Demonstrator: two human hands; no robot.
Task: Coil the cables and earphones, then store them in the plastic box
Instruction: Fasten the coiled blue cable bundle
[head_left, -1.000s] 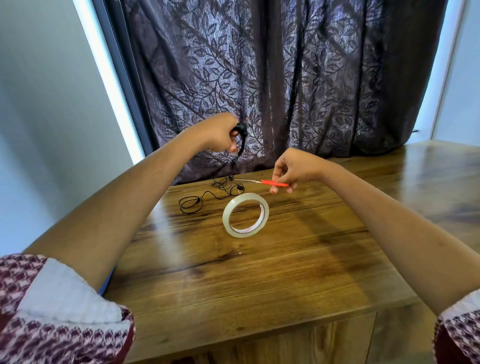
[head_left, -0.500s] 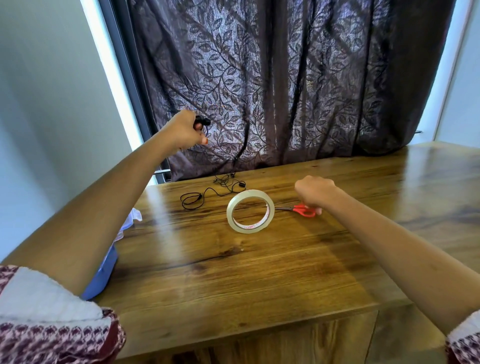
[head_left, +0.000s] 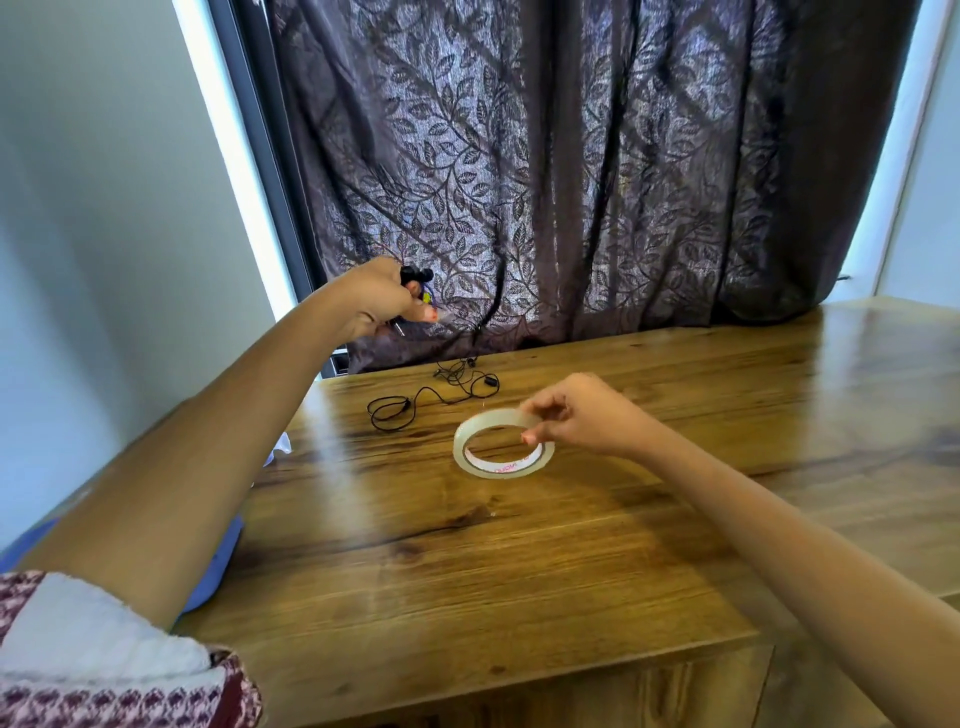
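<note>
Left grip (head_left: 382, 301): raised over the far left corner of the counter (head_left: 519, 571), fingers curled round a small black bundle (head_left: 415, 274). It looks like cord already wound up, with two dark knobs showing above the knuckles. I cannot tell whether it is a cable or earphones.

Right grip (head_left: 576, 415): thumb and fingertips pinch the near-right rim of the tape roll (head_left: 498, 466). I cannot tell whether the roll is off the wood or resting on it.

Loose earphones (head_left: 462, 376): lying on the counter just behind the tape roll, near the curtain (head_left: 571, 182). There is a small tangle at the right, and one thin strand runs left to an open loop. Neither grip touches them.

Handling judgement:
- The cord looks very light, limp and thin. It should not hold a coil unless it is pinched or bound, which is probably what the tape is for.
- The strand looks smooth, so it may slip between my fingers. A firm pinch should do. Hard pulling could strain the joints at the buds and the inline lump.
- Best hold: one end at the plug or the buds. Wind loops round my fingers, working the tangle loose first — not yanking through it.

Tape roll: a stiff, light ring, so the rim pinch suits it.

A blue shape (head_left: 223, 545) sits at the counter's left edge under my forearm — possibly the box, though I cannot confirm it.
</note>
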